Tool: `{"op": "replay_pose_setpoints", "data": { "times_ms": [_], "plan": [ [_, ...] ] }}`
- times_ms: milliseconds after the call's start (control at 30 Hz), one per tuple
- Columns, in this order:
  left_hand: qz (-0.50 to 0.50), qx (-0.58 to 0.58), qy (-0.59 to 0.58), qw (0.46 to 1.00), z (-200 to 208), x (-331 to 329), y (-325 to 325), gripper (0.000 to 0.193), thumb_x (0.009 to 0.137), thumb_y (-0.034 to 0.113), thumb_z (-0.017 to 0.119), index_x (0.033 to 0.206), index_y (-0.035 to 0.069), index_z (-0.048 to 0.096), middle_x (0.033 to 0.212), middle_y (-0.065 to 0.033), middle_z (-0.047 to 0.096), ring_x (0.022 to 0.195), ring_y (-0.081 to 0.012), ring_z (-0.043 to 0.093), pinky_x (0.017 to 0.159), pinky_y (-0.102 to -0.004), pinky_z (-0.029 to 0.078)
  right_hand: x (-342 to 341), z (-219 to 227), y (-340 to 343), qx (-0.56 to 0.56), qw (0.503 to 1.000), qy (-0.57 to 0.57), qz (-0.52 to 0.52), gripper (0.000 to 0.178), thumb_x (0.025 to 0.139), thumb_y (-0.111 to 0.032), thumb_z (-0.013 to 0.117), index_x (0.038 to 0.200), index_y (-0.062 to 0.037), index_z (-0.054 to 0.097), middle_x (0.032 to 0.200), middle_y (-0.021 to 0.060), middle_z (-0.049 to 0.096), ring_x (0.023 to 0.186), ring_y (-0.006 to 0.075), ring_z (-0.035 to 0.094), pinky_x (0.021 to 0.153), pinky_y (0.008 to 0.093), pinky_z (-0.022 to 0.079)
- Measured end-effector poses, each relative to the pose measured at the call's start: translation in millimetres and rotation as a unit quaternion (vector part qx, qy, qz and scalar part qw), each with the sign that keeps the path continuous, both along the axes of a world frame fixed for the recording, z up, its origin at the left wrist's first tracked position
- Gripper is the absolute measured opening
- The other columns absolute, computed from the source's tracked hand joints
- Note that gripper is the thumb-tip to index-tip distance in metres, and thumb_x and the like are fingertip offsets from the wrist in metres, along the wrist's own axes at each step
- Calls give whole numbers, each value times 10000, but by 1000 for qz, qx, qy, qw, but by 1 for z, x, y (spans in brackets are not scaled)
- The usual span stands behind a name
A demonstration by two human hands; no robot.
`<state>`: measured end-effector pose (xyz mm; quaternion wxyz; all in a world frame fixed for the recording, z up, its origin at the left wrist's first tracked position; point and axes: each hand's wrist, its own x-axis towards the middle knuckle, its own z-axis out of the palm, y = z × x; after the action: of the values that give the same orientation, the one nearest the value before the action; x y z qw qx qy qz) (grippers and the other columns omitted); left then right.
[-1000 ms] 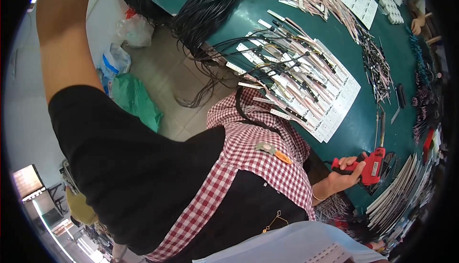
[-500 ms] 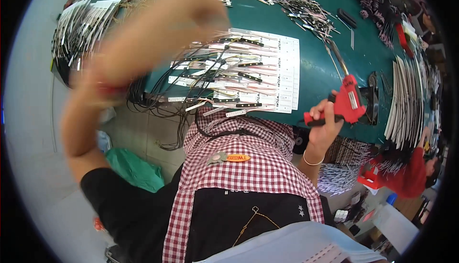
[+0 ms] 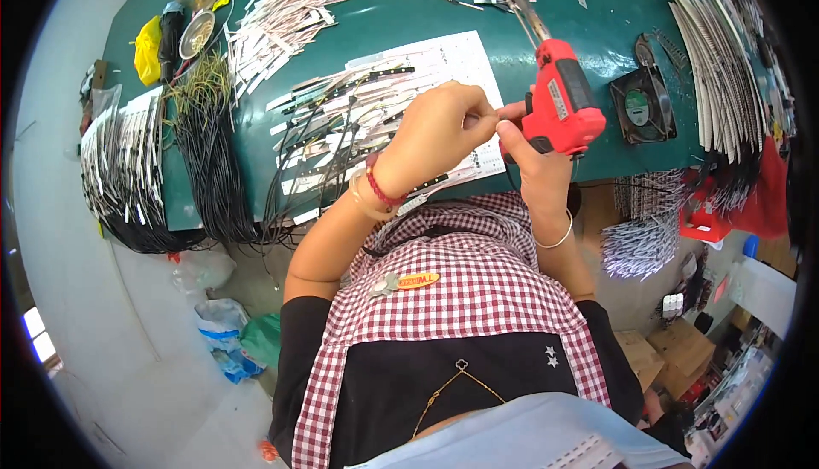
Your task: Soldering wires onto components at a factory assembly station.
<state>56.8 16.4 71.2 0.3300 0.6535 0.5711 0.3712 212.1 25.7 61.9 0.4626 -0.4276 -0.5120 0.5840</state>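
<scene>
A red and black soldering gun [image 3: 570, 98] with a long metal barrel points up and away, over the green table. Wrapped loosely around its handle is my right hand [image 3: 544, 181], with the thumb raised toward the left fingertips. My left hand [image 3: 433, 132] meets it there, thumb and fingers pinched together; whatever lies between them is too small or hidden to tell. Below the left hand, thin white strips [image 3: 320, 132] with black pieces and dark cables lie in rows on a white printed sheet [image 3: 465, 55].
A small black fan [image 3: 640, 107] stands on the green table [image 3: 589, 21] at right, near a stack of pale strips [image 3: 712, 77]. Bundled black cables [image 3: 213, 153] hang over the left edge, beside a yellow bag [image 3: 148, 49] and a round dish [image 3: 198, 34]. More loose strips [image 3: 281, 26] lie behind.
My left hand has come down from the far left and now meets my right hand. The soldering gun has moved left and up, still in my right hand. The whole view has shifted.
</scene>
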Motion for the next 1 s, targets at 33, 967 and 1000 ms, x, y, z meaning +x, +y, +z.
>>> {"op": "replay_pose_setpoints", "data": {
  "times_ms": [33, 967, 1000],
  "plan": [
    [-5, 5, 5, 1000, 2, 0, -2, 134, 747, 119, 635, 727, -9, 600, 660, -101, 588, 634, -210, 566, 581, -322, 452, -1, 0, 1, 30, 999, -26, -19, 114, 775, -25, 690, 869, -20, 624, 768, -22, 590, 651, 57, 518, 596, 202, 411],
    [68, -66, -78, 992, -20, -2, -48, 88, 787, 79, 624, 766, -6, 617, 591, 6, 534, 541, -26, 443, 477, -207, 348, -5, -10, -21, 7, 994, -96, 42, 87, 763, -101, 647, 799, -33, 608, 637, -11, 566, 555, 66, 538, 517, 242, 424],
    [78, -77, -92, 990, -24, -3, -48, 93, 789, 81, 629, 772, -10, 616, 598, 1, 541, 550, -28, 453, 485, -205, 357, -5, -11, -20, -24, 996, -76, 38, 96, 760, -102, 655, 797, -30, 604, 652, -4, 569, 574, 73, 544, 541, 244, 433]
  ]
}}
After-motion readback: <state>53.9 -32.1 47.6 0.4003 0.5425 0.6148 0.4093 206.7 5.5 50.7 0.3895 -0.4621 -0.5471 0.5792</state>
